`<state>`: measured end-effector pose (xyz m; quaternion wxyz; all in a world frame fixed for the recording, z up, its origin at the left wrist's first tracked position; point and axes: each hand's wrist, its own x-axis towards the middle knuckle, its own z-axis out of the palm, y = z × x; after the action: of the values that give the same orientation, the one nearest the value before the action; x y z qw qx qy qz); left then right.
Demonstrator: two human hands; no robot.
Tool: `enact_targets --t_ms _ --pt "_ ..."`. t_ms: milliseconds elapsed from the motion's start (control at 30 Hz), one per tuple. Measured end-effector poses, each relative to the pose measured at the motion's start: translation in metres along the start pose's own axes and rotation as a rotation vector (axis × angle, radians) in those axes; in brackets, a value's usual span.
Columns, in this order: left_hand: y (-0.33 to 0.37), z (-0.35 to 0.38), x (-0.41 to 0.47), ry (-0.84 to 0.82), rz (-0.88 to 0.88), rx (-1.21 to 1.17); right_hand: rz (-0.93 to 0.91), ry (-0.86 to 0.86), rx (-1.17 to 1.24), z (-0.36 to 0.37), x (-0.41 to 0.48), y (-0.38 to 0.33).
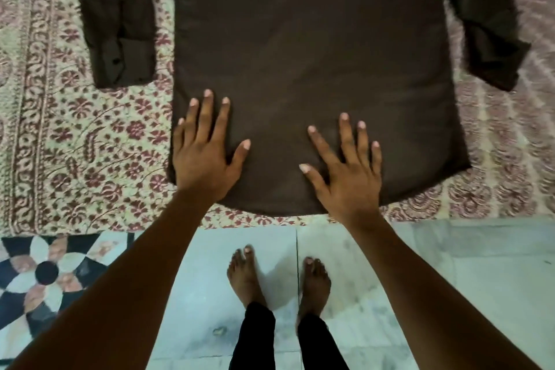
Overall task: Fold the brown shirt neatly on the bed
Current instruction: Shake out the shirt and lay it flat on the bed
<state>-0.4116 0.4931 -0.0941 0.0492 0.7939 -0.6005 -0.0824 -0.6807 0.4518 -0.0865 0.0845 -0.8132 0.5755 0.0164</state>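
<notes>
Head view: both palms, left hand [201, 156] and right hand [345, 171], press flat with fingers spread on the brown shirt [315, 48] hem, gripping nothing. It looks soft and limp; best pinched at the hem corners outside each hand.

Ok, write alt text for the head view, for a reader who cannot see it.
Seen from above, a brown shirt lies spread flat on a floral-patterned bed cover, with the left hand and right hand pressed open, fingers spread, on its near hem. Both sleeves lie out to the sides, and the person's bare feet stand on a pale tiled floor below.
</notes>
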Motion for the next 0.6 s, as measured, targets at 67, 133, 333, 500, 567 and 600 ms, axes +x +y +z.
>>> enact_targets --t_ms 67,133,333,500,567,600 --pt "0.001 -0.004 0.001 -0.025 0.016 0.015 0.254 0.049 0.006 -0.004 -0.020 0.037" --pt "0.000 -0.007 0.001 -0.047 0.032 0.023 0.442 0.059 0.026 -0.006 -0.036 0.063" --pt "0.001 -0.012 0.000 -0.066 0.075 0.017 0.349 0.198 0.063 -0.021 -0.002 0.040" --pt "0.003 -0.012 0.003 -0.066 0.062 -0.009 0.155 0.025 0.077 -0.010 0.033 0.055" --pt "0.001 -0.013 0.004 -0.080 0.063 -0.011 0.429 0.052 0.102 -0.013 0.015 0.080" --pt "0.001 -0.014 0.005 -0.087 0.060 -0.013 0.539 0.035 0.140 -0.018 0.004 0.092"
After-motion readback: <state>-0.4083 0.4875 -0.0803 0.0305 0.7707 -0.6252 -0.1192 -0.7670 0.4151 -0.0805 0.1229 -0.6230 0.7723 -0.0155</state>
